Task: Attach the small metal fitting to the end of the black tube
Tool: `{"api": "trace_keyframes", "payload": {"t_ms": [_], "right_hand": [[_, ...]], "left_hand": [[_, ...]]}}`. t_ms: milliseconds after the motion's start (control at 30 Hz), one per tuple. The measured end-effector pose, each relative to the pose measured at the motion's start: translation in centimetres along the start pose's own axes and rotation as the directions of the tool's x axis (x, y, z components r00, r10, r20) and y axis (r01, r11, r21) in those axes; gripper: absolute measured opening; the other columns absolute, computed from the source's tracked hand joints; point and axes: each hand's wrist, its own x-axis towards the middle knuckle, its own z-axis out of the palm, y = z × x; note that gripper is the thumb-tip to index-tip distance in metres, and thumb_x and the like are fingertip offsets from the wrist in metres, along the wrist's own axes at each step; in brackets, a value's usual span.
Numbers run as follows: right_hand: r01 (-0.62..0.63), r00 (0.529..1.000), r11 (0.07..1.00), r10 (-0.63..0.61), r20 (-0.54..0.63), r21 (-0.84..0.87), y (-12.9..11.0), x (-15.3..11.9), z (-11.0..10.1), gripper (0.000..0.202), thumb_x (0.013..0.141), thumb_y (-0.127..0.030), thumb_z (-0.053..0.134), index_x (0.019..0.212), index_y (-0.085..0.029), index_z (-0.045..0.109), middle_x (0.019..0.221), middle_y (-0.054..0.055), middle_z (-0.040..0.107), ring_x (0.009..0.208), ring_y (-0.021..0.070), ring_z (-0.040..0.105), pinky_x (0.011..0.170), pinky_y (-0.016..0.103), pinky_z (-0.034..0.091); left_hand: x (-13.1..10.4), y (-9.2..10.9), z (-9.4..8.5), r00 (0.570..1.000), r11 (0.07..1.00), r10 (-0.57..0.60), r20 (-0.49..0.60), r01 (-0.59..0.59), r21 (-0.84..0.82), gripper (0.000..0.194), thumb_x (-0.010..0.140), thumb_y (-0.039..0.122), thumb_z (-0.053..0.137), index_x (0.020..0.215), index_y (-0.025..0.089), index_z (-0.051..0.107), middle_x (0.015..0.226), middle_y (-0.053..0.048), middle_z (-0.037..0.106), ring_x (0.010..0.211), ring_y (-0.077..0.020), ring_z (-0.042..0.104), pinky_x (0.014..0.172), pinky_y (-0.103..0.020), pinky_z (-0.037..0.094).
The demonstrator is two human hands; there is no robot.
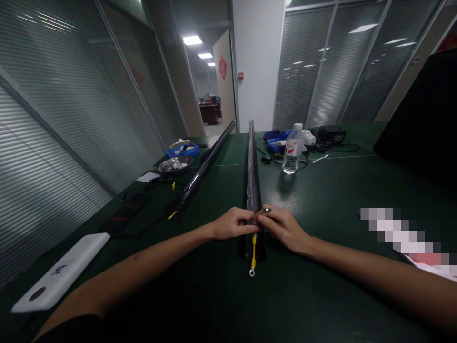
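Fingertips of both bare hands meet over the near end of a long black bar point(252, 181), which runs straight away across a dark green tabletop point(321, 295). The left hand point(233, 223) and right hand point(285, 229) each appear to pinch the bar, though the exact spot gripped is hidden. A shiny round piece point(266, 209) sits at the right fingers. Toward the viewer, a yellow lead point(253, 252) ends in a metal ring terminal point(252, 272). Careful handling would likely mean steadying the bar with the left, working lightly with the right, and not tugging the lead.
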Motion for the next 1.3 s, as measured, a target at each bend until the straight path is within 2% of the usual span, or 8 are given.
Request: {"api": "trace_keyframes", "payload": {"t_ms": [200, 400, 500, 667, 867, 1033, 1300], "right_hand": [[-0.003, 1.000, 1.000, 0.002, -0.015, -0.025, -0.12, 0.06, 0.01, 0.042, 0.109, -0.049, 0.052, 0.086, -0.018, 0.069, 0.081, 0.003, 0.063, 0.075, 0.0179, 0.060, 0.068, 0.030, 0.047], [-0.006, 1.000, 1.000, 0.006, -0.028, -0.018, -0.05, 0.03, 0.06, 0.040, 0.108, -0.048, 0.055, 0.086, -0.018, 0.069, 0.082, 0.003, 0.063, 0.075, 0.0180, 0.060, 0.069, 0.030, 0.047], [0.000, 1.000, 1.000, -0.001, -0.026, -0.017, -0.06, 0.01, 0.05, 0.040, 0.108, -0.048, 0.054, 0.086, -0.018, 0.070, 0.082, 0.003, 0.064, 0.076, 0.0180, 0.061, 0.070, 0.030, 0.047], [-0.015, 1.000, 1.000, 0.015, -0.015, 0.004, -0.20, -0.06, 0.06, 0.043, 0.109, -0.049, 0.050, 0.088, -0.018, 0.071, 0.082, 0.003, 0.063, 0.072, 0.0167, 0.059, 0.063, 0.028, 0.047], [-0.031, 0.999, 0.999, 0.031, 0.009, 0.029, -0.25, -0.01, 0.11, 0.043, 0.110, -0.050, 0.049, 0.091, -0.018, 0.071, 0.081, 0.003, 0.062, 0.068, 0.0159, 0.058, 0.057, 0.026, 0.046], [-0.030, 1.000, 1.000, 0.030, 0.001, 0.009, -0.24, 0.01, 0.09, 0.045, 0.109, -0.051, 0.049, 0.087, -0.018, 0.070, 0.080, 0.003, 0.063, 0.070, 0.0165, 0.059, 0.062, 0.027, 0.047], [-0.021, 1.000, 0.999, 0.021, -0.023, -0.025, -0.09, 0.07, 0.13, 0.042, 0.109, -0.050, 0.052, 0.086, -0.019, 0.068, 0.080, 0.003, 0.064, 0.074, 0.0178, 0.061, 0.068, 0.030, 0.048]], "left_hand": [[-0.02, 0.02, -0.08, 1.000, 0.999, 0.019, 0.023, -0.019, -0.034, 0.027, 0.104, 0.035, 0.062, 0.105, 0.012, 0.075, 0.097, -0.006, 0.067, 0.087, -0.0174, 0.062, 0.078, -0.024, 0.046], [-0.04, 0.30, -0.16, 0.999, 0.997, 0.033, 0.040, -0.030, -0.074, 0.029, 0.106, 0.037, 0.060, 0.107, 0.013, 0.076, 0.103, -0.007, 0.070, 0.097, -0.0202, 0.066, 0.087, -0.026, 0.049], [-0.05, 0.27, -0.17, 0.998, 0.997, 0.042, 0.039, -0.039, -0.060, 0.028, 0.106, 0.036, 0.059, 0.107, 0.012, 0.075, 0.101, -0.007, 0.068, 0.094, -0.0188, 0.065, 0.084, -0.025, 0.048], [-0.05, 0.10, -0.04, 1.000, 1.000, 0.013, 0.004, -0.013, -0.005, 0.029, 0.102, 0.038, 0.064, 0.097, 0.010, 0.072, 0.087, -0.003, 0.062, 0.074, -0.0130, 0.055, 0.067, -0.021, 0.040], [-0.10, 0.14, 0.01, 1.000, 1.000, -0.008, -0.001, 0.008, 0.013, 0.032, 0.101, 0.042, 0.064, 0.098, 0.010, 0.071, 0.086, -0.002, 0.060, 0.070, -0.0120, 0.051, 0.063, -0.022, 0.036], [-0.10, 0.10, -0.07, 1.000, 1.000, 0.003, 0.015, -0.004, 0.012, 0.032, 0.102, 0.041, 0.063, 0.098, 0.011, 0.073, 0.090, -0.004, 0.064, 0.073, -0.0131, 0.054, 0.066, -0.022, 0.039], [-0.03, 0.47, -0.16, 0.999, 0.998, 0.041, 0.034, -0.040, -0.043, 0.028, 0.105, 0.035, 0.060, 0.106, 0.012, 0.076, 0.100, -0.007, 0.069, 0.093, -0.0192, 0.064, 0.083, -0.026, 0.047]]}}
